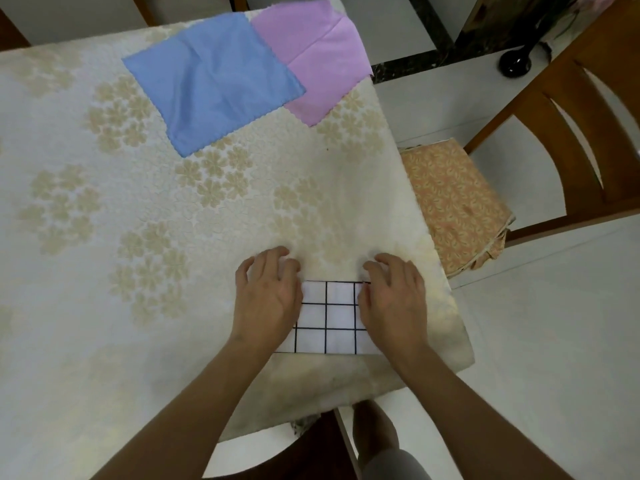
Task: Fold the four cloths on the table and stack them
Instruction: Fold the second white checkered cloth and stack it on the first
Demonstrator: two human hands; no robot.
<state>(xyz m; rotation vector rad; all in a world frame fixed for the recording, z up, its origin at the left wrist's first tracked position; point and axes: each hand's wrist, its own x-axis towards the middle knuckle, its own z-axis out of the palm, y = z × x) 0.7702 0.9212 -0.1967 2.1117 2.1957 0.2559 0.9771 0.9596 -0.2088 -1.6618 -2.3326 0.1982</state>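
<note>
Both hands (266,292) (393,296) — fingers loosely spread, flat on a folded white black-gridded cloth (329,317) — smooth rectangle.

A white cloth with a black grid (329,317) lies folded into a small rectangle near the table's near right corner. A blue cloth (211,81) lies spread flat, slightly wrinkled, at the far side. A pink cloth (322,53) lies unfolded beside it, creased, its edge tucked under the blue one.

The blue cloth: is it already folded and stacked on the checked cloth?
No: the blue cloth lies spread flat at the table's far side, well apart from the checked cloth under both hands.
</note>
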